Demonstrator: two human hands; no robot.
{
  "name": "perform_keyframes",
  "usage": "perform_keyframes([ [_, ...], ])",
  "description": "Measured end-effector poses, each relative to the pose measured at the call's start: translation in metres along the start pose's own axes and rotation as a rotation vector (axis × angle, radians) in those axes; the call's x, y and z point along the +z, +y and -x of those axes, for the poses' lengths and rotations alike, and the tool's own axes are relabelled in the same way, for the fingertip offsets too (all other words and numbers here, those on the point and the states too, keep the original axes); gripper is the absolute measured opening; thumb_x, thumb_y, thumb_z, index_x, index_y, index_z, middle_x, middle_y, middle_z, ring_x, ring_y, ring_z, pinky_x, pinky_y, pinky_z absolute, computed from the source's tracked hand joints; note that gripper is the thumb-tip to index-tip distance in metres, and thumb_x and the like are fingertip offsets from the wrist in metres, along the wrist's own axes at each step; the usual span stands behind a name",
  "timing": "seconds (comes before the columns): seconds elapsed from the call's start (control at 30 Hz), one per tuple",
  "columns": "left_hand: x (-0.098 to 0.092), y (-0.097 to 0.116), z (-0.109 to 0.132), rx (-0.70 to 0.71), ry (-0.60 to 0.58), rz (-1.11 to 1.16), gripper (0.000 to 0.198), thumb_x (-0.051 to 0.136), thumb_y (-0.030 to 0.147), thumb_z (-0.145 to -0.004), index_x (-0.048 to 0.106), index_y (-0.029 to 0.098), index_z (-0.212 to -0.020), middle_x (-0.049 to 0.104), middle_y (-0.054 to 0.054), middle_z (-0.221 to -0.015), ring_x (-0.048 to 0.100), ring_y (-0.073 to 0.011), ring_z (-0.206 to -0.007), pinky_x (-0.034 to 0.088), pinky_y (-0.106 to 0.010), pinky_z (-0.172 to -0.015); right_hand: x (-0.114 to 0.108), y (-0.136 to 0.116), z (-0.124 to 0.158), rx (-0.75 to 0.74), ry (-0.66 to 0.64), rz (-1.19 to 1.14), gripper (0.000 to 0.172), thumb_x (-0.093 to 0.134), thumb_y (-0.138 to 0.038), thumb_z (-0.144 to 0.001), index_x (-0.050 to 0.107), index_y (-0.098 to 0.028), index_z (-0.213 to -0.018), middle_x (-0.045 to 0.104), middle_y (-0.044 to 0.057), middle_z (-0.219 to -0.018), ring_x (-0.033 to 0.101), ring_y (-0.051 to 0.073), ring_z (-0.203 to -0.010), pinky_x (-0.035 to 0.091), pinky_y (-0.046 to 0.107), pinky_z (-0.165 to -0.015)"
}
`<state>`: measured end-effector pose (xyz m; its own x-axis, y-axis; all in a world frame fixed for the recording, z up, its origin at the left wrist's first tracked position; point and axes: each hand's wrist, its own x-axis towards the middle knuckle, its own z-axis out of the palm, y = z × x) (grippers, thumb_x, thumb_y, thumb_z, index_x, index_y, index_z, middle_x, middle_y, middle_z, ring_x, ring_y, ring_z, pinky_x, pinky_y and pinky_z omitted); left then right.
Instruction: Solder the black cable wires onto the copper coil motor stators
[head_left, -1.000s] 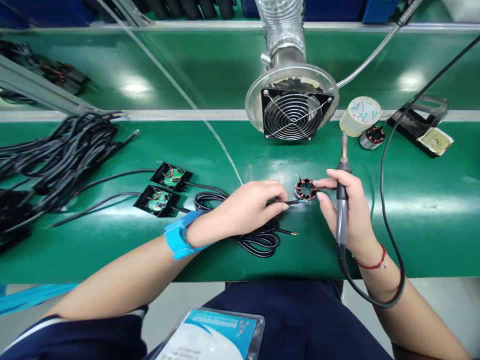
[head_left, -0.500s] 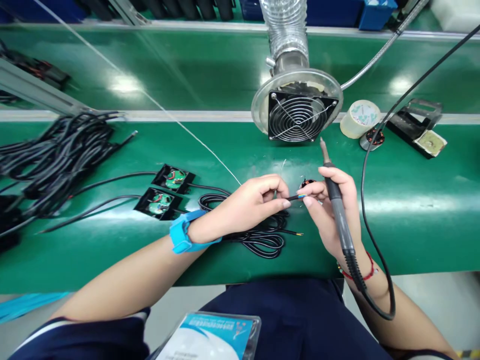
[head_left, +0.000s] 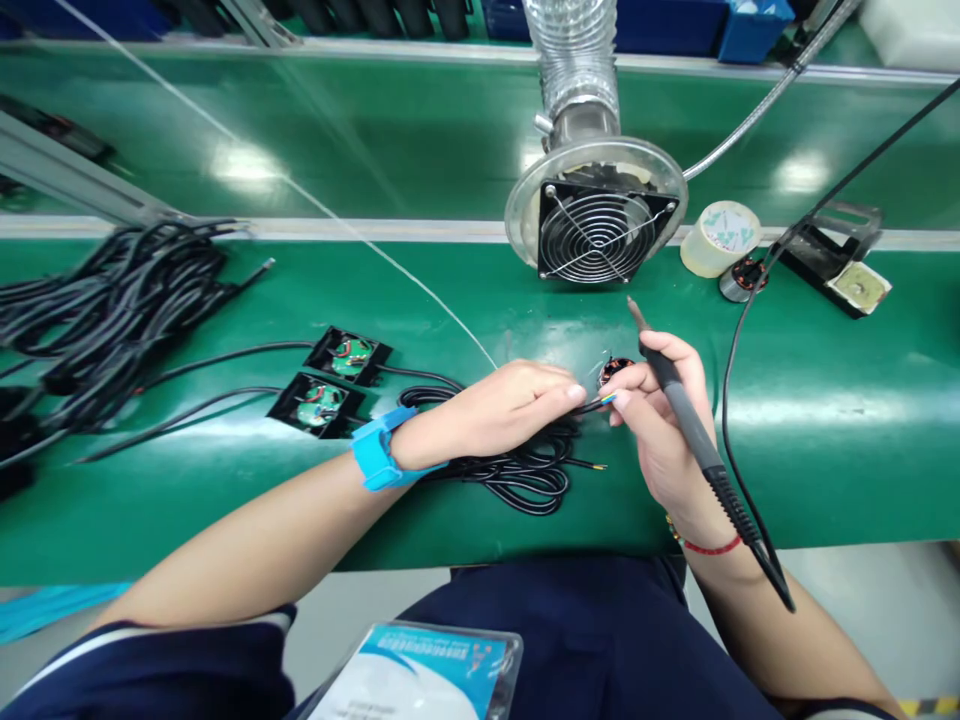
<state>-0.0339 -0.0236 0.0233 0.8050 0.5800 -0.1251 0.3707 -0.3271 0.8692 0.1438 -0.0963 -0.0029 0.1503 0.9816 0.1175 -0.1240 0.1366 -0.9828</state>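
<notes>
My left hand (head_left: 525, 400), a blue band (head_left: 379, 455) at its wrist, is closed on a black cable (head_left: 590, 406) near the cable's end. Short coloured wires (head_left: 606, 398) stick out there, and the thumb and fingertip of my right hand (head_left: 664, 420) pinch them. That same hand also holds a soldering iron (head_left: 682, 405), its tip (head_left: 636, 312) pointing up and away. A thin whitish strand (head_left: 390, 262) runs down behind my left hand; whether I grip it is hidden. Just beyond my fingers lies a small round copper-wound part (head_left: 615, 372).
Coiled black cables (head_left: 525, 490) lie under my left hand. To the left are two black boxes with green boards (head_left: 349, 355) and a cable heap (head_left: 112, 310). A fume extractor (head_left: 596, 235) hangs ahead. Tape roll (head_left: 720, 240) and iron stand (head_left: 832, 255) are right.
The soldering iron has tilted further left, its tip lower. My left hand has shifted slightly right and turned, its back now more to the camera. The coloured wires stay pinched.
</notes>
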Motion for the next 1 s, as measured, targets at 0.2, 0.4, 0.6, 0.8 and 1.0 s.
perform_keyframes([
  [0.2, -0.013, 0.009, -0.008, 0.119, -0.175, -0.079, 0.042, 0.036, 0.032, -0.100, 0.050, 0.017, -0.064, 0.049, 0.000, -0.065, 0.044, -0.0109, -0.060, 0.036, -0.025, -0.062, 0.000, -0.006, 0.002, -0.033, -0.029, 0.032, 0.049, 0.061, -0.016, -0.086, 0.040, -0.030, -0.127, 0.068, -0.006, -0.091, 0.066, 0.009, -0.067, 0.058, 0.024, -0.063],
  [0.4, -0.021, 0.010, -0.015, 0.127, -0.290, -0.039, 0.037, 0.039, 0.030, -0.099, 0.066, 0.017, -0.078, 0.066, -0.004, -0.080, 0.058, -0.0139, -0.075, 0.043, -0.026, -0.075, -0.003, -0.010, 0.003, -0.036, -0.092, 0.105, 0.046, 0.061, -0.018, -0.088, 0.039, -0.029, -0.127, 0.067, -0.004, -0.089, 0.067, 0.011, -0.071, 0.059, 0.027, -0.064],
  [0.6, -0.007, 0.010, -0.013, -0.116, -0.294, 0.517, 0.039, 0.045, 0.046, -0.100, 0.060, 0.016, -0.080, 0.065, -0.003, -0.073, 0.059, -0.0121, -0.067, 0.047, -0.026, -0.068, -0.003, -0.012, 0.001, -0.312, -0.094, 0.278, 0.042, 0.060, -0.015, -0.092, 0.044, -0.031, -0.127, 0.063, -0.004, -0.091, 0.066, 0.012, -0.075, 0.059, 0.032, -0.072],
  [0.8, 0.002, 0.016, -0.012, -0.262, -0.116, 0.712, 0.026, 0.067, 0.038, -0.083, 0.055, 0.016, -0.076, 0.051, 0.005, -0.063, 0.039, -0.0068, -0.056, 0.028, -0.022, -0.054, -0.002, -0.013, 0.002, -0.423, -0.070, 0.410, 0.040, 0.059, -0.016, -0.093, 0.044, -0.030, -0.127, 0.062, -0.003, -0.089, 0.066, 0.015, -0.077, 0.060, 0.037, -0.077],
  [1.0, 0.007, 0.015, -0.026, -0.271, 0.098, 0.641, 0.014, 0.065, 0.024, -0.073, 0.055, 0.016, -0.069, 0.050, 0.005, -0.066, 0.043, -0.0083, -0.064, 0.032, -0.024, -0.063, -0.001, -0.004, 0.000, -0.250, 0.030, 0.397, 0.039, 0.060, -0.018, -0.093, 0.044, -0.028, -0.127, 0.065, -0.002, -0.091, 0.067, 0.015, -0.081, 0.059, 0.033, -0.076],
])
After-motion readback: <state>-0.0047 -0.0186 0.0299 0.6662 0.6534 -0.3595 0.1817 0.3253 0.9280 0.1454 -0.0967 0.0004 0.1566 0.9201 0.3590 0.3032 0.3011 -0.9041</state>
